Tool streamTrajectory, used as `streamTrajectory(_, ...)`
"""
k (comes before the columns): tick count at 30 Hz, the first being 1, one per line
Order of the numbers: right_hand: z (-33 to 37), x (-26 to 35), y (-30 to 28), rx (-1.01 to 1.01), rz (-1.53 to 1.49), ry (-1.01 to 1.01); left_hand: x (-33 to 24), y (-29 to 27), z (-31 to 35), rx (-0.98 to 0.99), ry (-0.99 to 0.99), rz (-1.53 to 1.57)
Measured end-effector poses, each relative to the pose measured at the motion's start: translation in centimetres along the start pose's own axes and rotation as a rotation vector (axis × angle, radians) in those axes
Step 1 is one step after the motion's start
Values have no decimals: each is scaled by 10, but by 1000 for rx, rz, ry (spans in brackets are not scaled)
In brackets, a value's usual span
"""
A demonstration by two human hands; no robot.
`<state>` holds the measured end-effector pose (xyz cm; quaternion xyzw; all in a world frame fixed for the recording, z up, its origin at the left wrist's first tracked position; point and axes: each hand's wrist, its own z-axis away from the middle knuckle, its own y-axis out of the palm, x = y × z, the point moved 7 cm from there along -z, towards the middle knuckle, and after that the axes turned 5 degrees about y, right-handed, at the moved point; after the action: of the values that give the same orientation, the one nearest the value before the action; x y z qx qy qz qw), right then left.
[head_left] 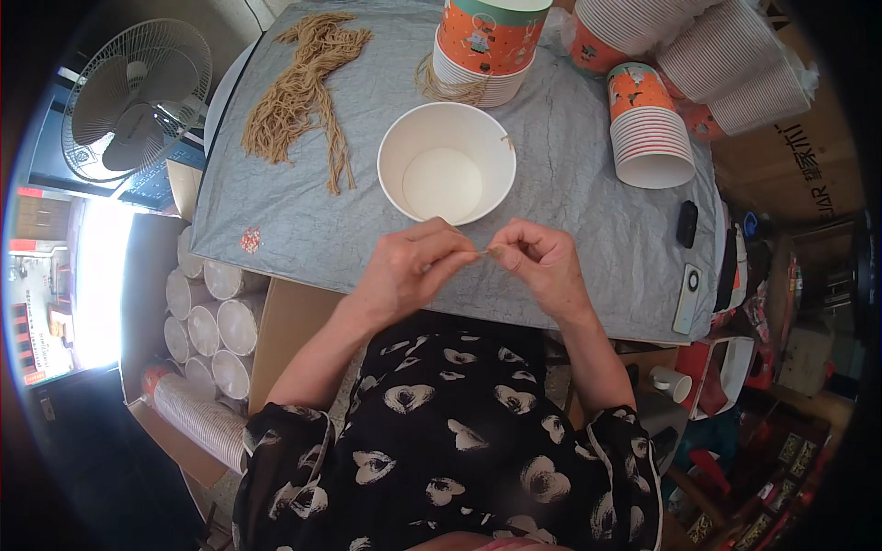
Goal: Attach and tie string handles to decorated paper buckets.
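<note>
My left hand (410,266) and my right hand (544,266) meet at the table's near edge, both closed in a pinch. Between their fingertips shows a short bit of thin tan twine (482,253); the rest of it is hidden by my fingers. Just beyond my hands stands a white paper tub (395,174), upright with its open mouth toward me. A small tan bit of twine (506,141) pokes through its right wall. Behind the tub, a stack of orange printed tubs (487,46) has loops of twine (450,90) around it.
A bundle of tan twine (308,92) lies at the far left. Small red-and-white bits (250,241) sit near the left edge. On the right are stacked paper cups (650,138), a black object (687,224) and a pale remote (686,298). A box of wrapped cups (216,321) stands left below.
</note>
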<state>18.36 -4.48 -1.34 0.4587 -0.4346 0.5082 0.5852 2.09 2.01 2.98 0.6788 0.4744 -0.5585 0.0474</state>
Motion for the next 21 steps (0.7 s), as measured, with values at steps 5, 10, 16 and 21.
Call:
streamTrajectory(5, -22, 58, -84, -332, 330, -213, 21, -72, -13, -50, 68, -653)
streamTrajectory(10, -46, 144, -57, -429, 461, -515, 46, -48, -22, 128, 191, -608)
streamTrajectory(16, -76, 68, 17, 18, 485, -240, 28, -3, -5, 78, 148, -503)
streamTrajectory(21, -55, 16, 17, 156, 532, 25, 31, -14, 11, 87, 206, -591)
